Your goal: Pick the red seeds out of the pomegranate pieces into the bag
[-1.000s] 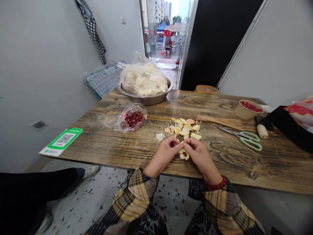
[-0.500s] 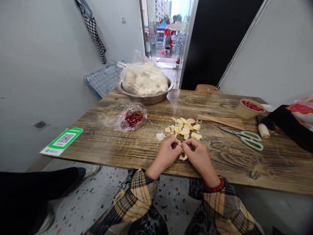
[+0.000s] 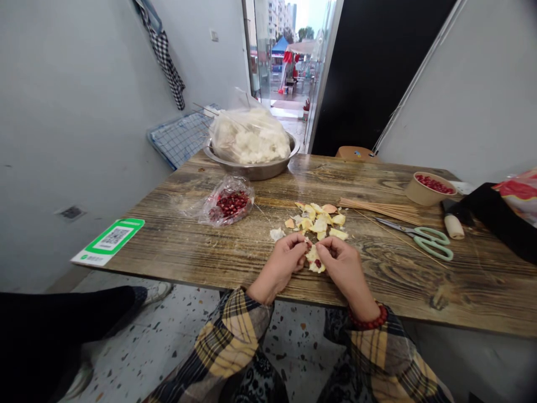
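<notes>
My left hand (image 3: 284, 262) is closed in a pinch above the table, with a small whitish-pink piece of pomegranate (image 3: 308, 242) at its fingertips. Close beside it, my right hand (image 3: 344, 266) has its fingers curled in and thumb pressed against them; whatever they hold is hidden. Between and just below both hands is a pale yellow chunk of pomegranate (image 3: 314, 261) with a few dark red seeds on it. Behind the hands lies a heap of yellow pomegranate peel (image 3: 319, 223). A white scrap (image 3: 276, 234) sits left of the heap.
A clear plastic bag of red seeds (image 3: 230, 206) and a metal basin (image 3: 264, 171) with a bagged white mass stand left and behind. Rightward lie skewers (image 3: 377, 208), green-handled scissors (image 3: 428, 239) and a paper bowl of seeds (image 3: 428, 190). Another person's leg (image 3: 75, 316) shows lower left.
My hands have moved slightly apart, showing more of the yellow chunk between them. Dark red seeds seen within the curled fingers earlier are now out of sight. The view has shifted slightly.
</notes>
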The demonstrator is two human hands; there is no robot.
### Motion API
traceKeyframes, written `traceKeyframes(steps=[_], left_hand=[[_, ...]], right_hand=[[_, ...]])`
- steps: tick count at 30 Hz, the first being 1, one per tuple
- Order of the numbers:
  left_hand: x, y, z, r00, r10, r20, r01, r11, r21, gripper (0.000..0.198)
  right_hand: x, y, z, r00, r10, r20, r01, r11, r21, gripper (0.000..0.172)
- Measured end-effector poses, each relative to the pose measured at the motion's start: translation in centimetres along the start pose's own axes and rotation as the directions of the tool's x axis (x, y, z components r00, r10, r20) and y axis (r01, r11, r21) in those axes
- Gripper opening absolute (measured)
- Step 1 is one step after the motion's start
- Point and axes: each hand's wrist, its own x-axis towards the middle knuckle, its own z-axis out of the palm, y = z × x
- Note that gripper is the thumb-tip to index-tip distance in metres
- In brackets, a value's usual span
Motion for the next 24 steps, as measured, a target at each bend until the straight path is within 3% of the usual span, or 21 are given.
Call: traceKeyframes(steps=[5, 8, 24], left_hand=[[0.2, 0.2, -0.5, 0.997, 0.02, 0.07, -0.009, 0.988, -0.156, 0.01], [0.3, 0.2, -0.6, 0.998, 0.014, 0.058, -0.001, 0.975, -0.222, 0.009], [0.0, 0.6, -0.8, 0.997, 0.035, 0.069, -0.015, 0.96, -0.278, 0.011]], right_hand=[[0.2, 0.5, 0.0, 1.0, 0.001, -0.022, -0.001, 1.0, 0.022, 0.016], [0.2, 0.9, 0.0, 0.999, 0.003, -0.035, -0.003, 1.0, 0.02, 0.017], [0.3, 1.3, 0.1, 0.999, -0.002, -0.037, 0.003, 0.999, 0.037, 0.019]])
